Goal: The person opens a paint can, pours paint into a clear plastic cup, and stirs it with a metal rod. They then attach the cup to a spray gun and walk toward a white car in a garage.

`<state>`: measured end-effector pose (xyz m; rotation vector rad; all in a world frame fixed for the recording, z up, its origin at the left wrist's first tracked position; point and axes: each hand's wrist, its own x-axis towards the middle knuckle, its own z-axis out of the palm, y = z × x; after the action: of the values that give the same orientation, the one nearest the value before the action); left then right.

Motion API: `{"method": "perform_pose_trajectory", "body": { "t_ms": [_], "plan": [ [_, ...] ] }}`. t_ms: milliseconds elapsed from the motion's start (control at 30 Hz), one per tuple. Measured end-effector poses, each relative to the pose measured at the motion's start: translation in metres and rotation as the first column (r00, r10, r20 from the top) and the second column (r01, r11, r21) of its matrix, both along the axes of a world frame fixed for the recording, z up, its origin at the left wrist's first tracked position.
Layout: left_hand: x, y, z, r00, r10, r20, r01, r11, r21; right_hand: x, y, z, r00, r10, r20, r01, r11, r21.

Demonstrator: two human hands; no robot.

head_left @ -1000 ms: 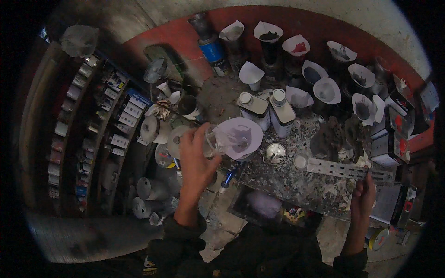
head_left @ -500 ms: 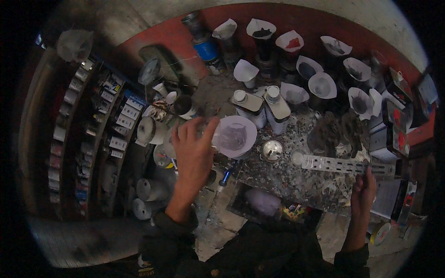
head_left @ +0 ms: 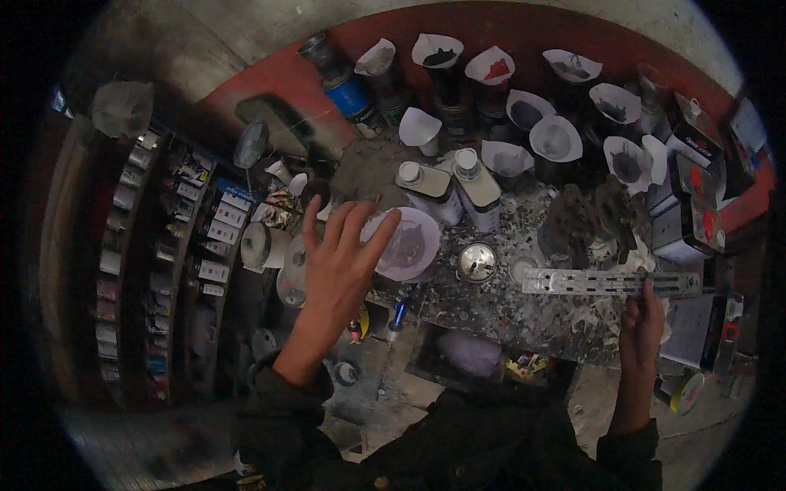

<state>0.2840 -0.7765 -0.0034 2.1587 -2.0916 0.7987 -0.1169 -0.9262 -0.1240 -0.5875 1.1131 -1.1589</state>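
My left hand [head_left: 337, 263] is raised with its fingers spread and holds nothing visible. Its thumb side overlaps the rim of a pale paper cone strainer [head_left: 412, 244] with greyish residue inside; whether they touch I cannot tell. Over the bench's right part, my right hand [head_left: 642, 321] grips a long slotted measuring strip [head_left: 577, 283] near its right end. The strip lies roughly level, its left end near a small clear round lid [head_left: 521, 268]. A round metal lid [head_left: 477, 262] rests between the cone and the strip.
Two capped rectangular cans [head_left: 477, 195] stand behind the cone. Several paper cones on dark cans line the red wall, including one with red residue [head_left: 491, 65]. Dark lumpy objects [head_left: 585, 225] sit behind the strip. Shelves [head_left: 168, 254] fill the left; an open drawer [head_left: 422, 364] is below.
The view has shifted slightly. My left hand's fingers have spread wider beside the paper cone. My right hand still holds the strip, which now lies more level.
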Motion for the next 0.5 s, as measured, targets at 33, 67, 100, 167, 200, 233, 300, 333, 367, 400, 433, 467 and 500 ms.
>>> {"method": "perform_pose_trajectory", "body": {
  "t_ms": [33,67,100,167,200,233,300,333,367,400,433,467,500],
  "plan": [
    [-0.0001,-0.0005,-0.0002,1.0,-0.002,-0.008,0.002,1.0,-0.005,0.0,0.0002,-0.0001,0.998,0.021,0.051,-0.02,1.0,-0.018],
    [-0.0002,-0.0008,-0.0004,1.0,-0.004,-0.016,0.003,1.0,-0.01,-0.0005,0.0002,-0.0004,1.0,0.018,0.007,-0.018,1.0,-0.002],
    [-0.0002,-0.0009,-0.0005,1.0,0.0,-0.01,0.0,1.0,0.002,-0.0013,0.0001,-0.0007,0.999,0.032,0.018,-0.032,0.999,-0.002],
    [-0.0002,-0.0007,-0.0005,1.0,0.007,0.004,-0.007,1.0,0.025,-0.0032,-0.0002,-0.0019,0.999,0.034,0.025,-0.034,0.999,0.005],
    [-0.0003,-0.0007,-0.0007,1.0,0.005,0.006,-0.005,1.0,0.019,-0.004,-0.0005,-0.0027,0.999,0.023,0.022,-0.023,1.0,0.012],
    [-0.0004,-0.0007,-0.0007,1.0,0.003,0.009,-0.003,1.0,0.013,-0.0049,-0.0007,-0.0036,1.0,0.013,0.026,-0.013,1.0,0.008],
    [-0.0007,-0.001,-0.0005,1.0,0.001,0.008,-0.001,1.0,0.007,-0.0058,-0.001,-0.0053,0.999,-0.004,0.035,0.003,1.0,0.016],
    [-0.0007,-0.0012,-0.0002,1.0,0.002,0.006,-0.002,1.0,0.008,-0.006,-0.001,-0.006,0.999,-0.019,0.041,0.019,1.0,0.015],
    [-0.0007,-0.0015,0.0002,1.0,0.007,0.015,-0.007,1.0,0.012,-0.0061,-0.001,-0.0067,0.999,-0.012,0.047,0.011,1.0,0.012],
    [-0.0007,-0.0017,0.0007,1.0,0.009,0.007,-0.009,1.0,0.013,-0.0063,-0.0009,-0.0071,0.999,-0.012,0.051,0.011,1.0,0.01],
    [-0.0007,-0.0018,0.0013,1.0,0.015,0.009,-0.015,1.0,0.017,-0.0063,-0.0007,-0.0074,0.998,-0.012,0.066,0.012,1.0,-0.005],
    [-0.0007,-0.0018,0.0018,0.999,0.017,0.031,-0.017,1.0,0.023,-0.0064,-0.0006,-0.0076,0.998,-0.012,0.056,0.011,1.0,0.012],
    [-0.0006,-0.0015,0.0024,1.0,0.019,0.011,-0.019,1.0,0.019,-0.0065,-0.0004,-0.0075,0.998,-0.012,0.057,0.011,1.0,0.015]
  ]
}}
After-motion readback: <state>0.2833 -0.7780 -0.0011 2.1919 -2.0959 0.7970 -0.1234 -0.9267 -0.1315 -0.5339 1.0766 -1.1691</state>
